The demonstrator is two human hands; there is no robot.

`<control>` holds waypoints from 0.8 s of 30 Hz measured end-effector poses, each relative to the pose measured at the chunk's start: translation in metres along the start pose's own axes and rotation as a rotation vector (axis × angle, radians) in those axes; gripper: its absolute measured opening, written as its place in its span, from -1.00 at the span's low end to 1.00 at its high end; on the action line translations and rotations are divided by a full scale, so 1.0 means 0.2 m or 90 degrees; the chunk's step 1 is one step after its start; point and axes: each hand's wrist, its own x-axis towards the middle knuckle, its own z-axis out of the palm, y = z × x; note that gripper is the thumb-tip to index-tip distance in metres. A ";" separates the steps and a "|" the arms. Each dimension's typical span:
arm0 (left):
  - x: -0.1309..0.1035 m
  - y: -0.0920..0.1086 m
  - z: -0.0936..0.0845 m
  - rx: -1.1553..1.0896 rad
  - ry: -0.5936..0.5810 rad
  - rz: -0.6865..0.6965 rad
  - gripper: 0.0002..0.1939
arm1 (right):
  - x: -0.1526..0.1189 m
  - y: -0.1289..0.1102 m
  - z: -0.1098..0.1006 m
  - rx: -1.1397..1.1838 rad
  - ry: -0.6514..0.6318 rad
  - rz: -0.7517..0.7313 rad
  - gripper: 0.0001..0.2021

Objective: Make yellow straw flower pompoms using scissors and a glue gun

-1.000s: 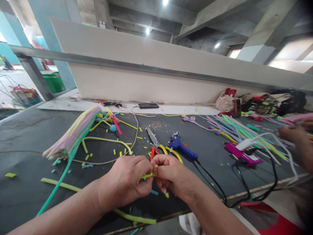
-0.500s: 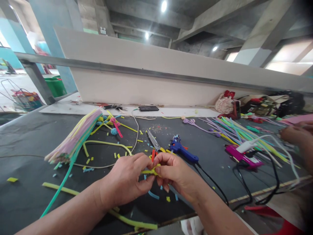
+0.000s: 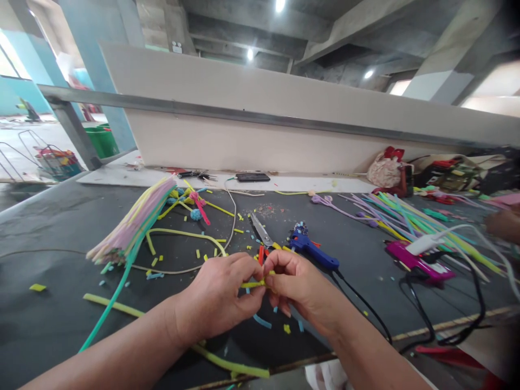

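Note:
Between my two hands is a short yellow pipe cleaner [image 3: 252, 284], partly covered by the fingers. My left hand [image 3: 223, 295] pinches its left part, thumb below and fingers above. At the other end my right hand [image 3: 298, 287] is closed on it with thumb and fingertips. Just beyond the fingers lie scissors [image 3: 262, 230] with orange and yellow handles, blades pointing away. A blue hot glue gun [image 3: 314, 252] rests to their right. Blue and yellow offcuts [image 3: 262, 322] are scattered on the table under my hands.
A bundle of pink, yellow and green pipe cleaners [image 3: 136, 219] lies at left. More coloured stems [image 3: 402, 216] spread at right, beside a magenta power strip [image 3: 418, 262] with cables. A phone [image 3: 252, 177] lies at the back. Another person's hand [image 3: 504, 225] shows at the right edge.
The whole view has shifted slightly, so the scene sits a little further right. Both hands keep their hold on the yellow pipe cleaner, with the right fingertips covering slightly more of it.

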 end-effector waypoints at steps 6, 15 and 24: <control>-0.01 0.00 0.02 -0.007 0.024 0.005 -0.97 | 0.02 0.01 0.00 -0.007 0.006 0.008 -0.83; -0.02 0.00 0.07 -0.043 0.048 -0.055 -0.94 | 0.02 0.01 0.02 -0.050 0.021 0.019 -0.77; 0.07 -0.02 -0.02 -0.547 0.032 -0.353 -0.86 | 0.04 0.00 -0.04 0.082 -0.019 -0.115 -0.63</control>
